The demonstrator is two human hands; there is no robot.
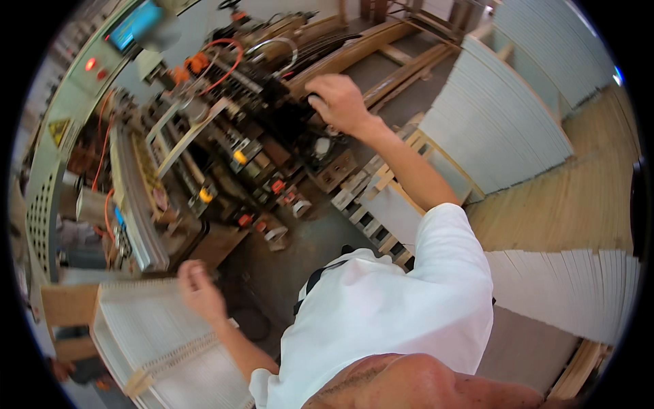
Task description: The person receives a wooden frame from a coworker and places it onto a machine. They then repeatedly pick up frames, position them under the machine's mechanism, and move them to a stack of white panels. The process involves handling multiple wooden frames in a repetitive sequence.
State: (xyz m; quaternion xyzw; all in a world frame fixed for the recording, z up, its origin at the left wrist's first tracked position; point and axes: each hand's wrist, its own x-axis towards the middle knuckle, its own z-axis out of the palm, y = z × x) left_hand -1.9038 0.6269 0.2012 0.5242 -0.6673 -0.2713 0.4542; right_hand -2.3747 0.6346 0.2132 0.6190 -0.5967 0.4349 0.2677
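Observation:
My right hand [342, 104] reaches out over the far side of a machine [225, 143] with metal rails, orange hoses and clamps. Its fingers curl round a small dark part at the machine's edge, whose kind I cannot make out. My left hand [202, 294] hangs at the lower left, beside the near end of a curved metal rail [139, 225]. Its fingers are loosely bent, with nothing visible in them. Below that hand lies a stack of thin white panels [153, 313] with a strip of small notches across it.
A control screen [136, 27] and a red lamp [90, 64] sit on the green machine frame at upper left. Tall stacks of pale panels [494, 116] stand on the right, with brown boards [558, 198] among them. Wooden beams [361, 54] lie at the back. Another person's hand [61, 369] shows at lower left.

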